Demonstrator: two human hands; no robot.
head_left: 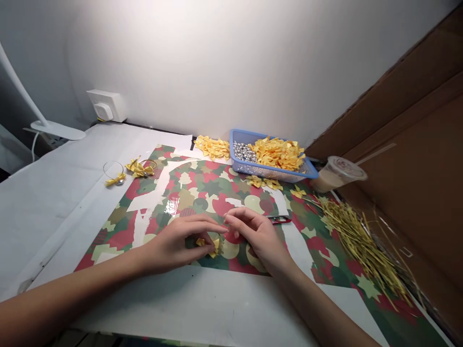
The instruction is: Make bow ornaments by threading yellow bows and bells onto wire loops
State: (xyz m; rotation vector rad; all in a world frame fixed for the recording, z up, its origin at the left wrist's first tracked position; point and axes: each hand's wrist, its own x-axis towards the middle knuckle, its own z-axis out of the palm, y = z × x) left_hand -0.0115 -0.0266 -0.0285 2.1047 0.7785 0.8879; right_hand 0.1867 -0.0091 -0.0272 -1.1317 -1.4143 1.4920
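Observation:
My left hand (179,241) rests on the patterned paper (202,193), its fingers curled over a small yellow ribbon bow (211,245). My right hand (255,233) lies just to the right, fingers pinched together where they meet the left fingertips above the bow. What the right fingers pinch is too small to make out. Red-handled scissors (279,220) lie behind the right hand.
A blue basket (269,169) holds yellow bows and silver beads. More bows (212,147) lie beside it. Gold twist ties (356,236) are heaped at right, near a lidded cup (338,172). Finished rings with bows (135,168) lie at left; a lamp base (58,129) and wall socket (106,105) stand behind.

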